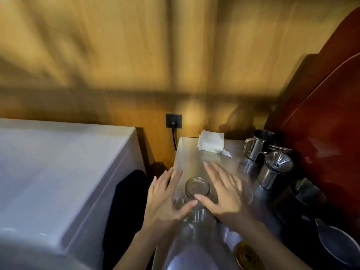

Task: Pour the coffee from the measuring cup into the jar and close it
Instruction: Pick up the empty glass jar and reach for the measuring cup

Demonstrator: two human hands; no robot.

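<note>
Between flat hands (163, 199), round glass jar (197, 189)

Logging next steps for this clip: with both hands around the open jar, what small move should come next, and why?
Probably steady the glass jar with the left hand and send the right hand toward the vessels at the right. The jar stands open and looks empty, its gold lid lies off on the steel counter, and neither hand holds anything to pour from.
</note>
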